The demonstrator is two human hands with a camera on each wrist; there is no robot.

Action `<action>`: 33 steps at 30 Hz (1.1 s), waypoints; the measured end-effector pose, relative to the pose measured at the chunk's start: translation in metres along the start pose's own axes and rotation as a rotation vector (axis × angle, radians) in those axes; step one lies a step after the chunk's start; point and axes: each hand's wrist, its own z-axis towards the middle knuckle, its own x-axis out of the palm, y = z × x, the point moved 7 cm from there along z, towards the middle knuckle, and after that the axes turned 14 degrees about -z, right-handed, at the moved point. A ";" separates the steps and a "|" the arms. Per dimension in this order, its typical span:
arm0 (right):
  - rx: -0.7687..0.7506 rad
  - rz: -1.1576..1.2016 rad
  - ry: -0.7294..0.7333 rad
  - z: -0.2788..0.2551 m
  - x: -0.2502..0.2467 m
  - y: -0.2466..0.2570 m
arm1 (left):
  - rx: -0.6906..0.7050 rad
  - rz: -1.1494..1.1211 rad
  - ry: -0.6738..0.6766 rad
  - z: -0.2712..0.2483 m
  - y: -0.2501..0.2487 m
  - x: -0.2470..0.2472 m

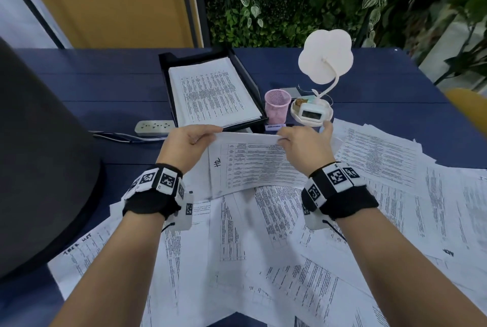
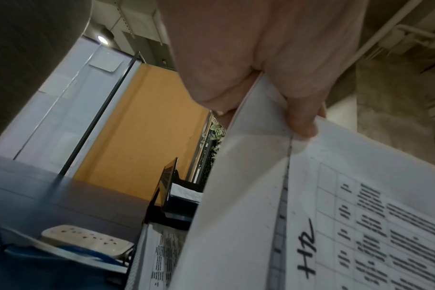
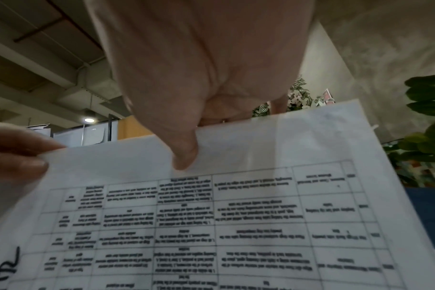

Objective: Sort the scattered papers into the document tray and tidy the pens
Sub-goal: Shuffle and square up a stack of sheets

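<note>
Hands: I have both raised in front of me over the paper heap, wrists level, forearms reaching forward from the near edge.
Left hand (image 1: 188,139): thumb on top and fingers beneath, pinching the far left corner of the printed sheet (image 1: 253,165).
Right hand (image 1: 303,139): thumb (image 3: 184,155) pressed on the sheet's far edge with curled fingers behind it, little finger sticking out toward the white desk lamp (image 1: 320,84).
Sheet: held off the tabletop (image 1: 105,84) by its far edge, tilted toward me, table print and a handwritten mark facing up.
Document tray (image 1: 246,65): black, just beyond my knuckles, a stack of printed pages already lying inside.
Scattered papers (image 1: 263,260): overlapping across the near and right parts of the tabletop, some reaching the near edge.
Pen cup (image 1: 278,107): pink mesh, just right of the tray, beside the lamp's base.
Open room: bare blue surface left of the tray, with a power strip (image 1: 155,127) and its cable.
Left flank: a dark rounded chair back (image 1: 39,155) crowds that side.
</note>
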 end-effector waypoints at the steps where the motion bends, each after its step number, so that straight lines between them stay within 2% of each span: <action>1: 0.000 0.034 0.000 0.000 0.000 -0.002 | -0.016 -0.034 -0.021 0.001 0.000 -0.002; 3: 0.028 0.113 -0.011 -0.003 -0.007 -0.009 | 0.013 -0.046 -0.131 0.001 -0.001 -0.012; 5: 0.098 0.278 0.001 -0.007 -0.010 -0.023 | 0.034 -0.092 -0.329 -0.002 0.001 -0.027; 7: 0.166 0.544 0.025 -0.007 -0.007 -0.038 | -0.048 -0.235 -0.472 -0.006 0.011 -0.032; 9: 0.190 0.852 0.015 -0.006 -0.002 -0.045 | -0.142 -0.422 -0.435 -0.006 0.021 -0.021; 11: 0.212 1.079 -0.014 -0.006 0.003 -0.045 | -0.258 -0.557 -0.284 -0.004 0.025 0.001; 13: 0.234 1.219 -0.011 -0.007 0.010 -0.040 | -0.376 -0.509 -0.172 -0.006 0.026 0.022; 20: 0.313 1.236 -0.040 -0.015 0.042 -0.035 | -0.288 -0.526 -0.295 -0.008 0.017 0.044; 25: 0.339 1.131 0.121 -0.026 0.079 -0.030 | -0.386 -0.436 -0.193 -0.020 0.052 0.066; 30: 0.343 1.083 0.202 -0.030 0.101 -0.033 | -0.415 -0.420 -0.172 -0.022 0.063 0.068; 33: 0.392 1.129 0.306 -0.034 0.119 -0.036 | -0.420 -0.487 -0.219 -0.016 0.060 0.057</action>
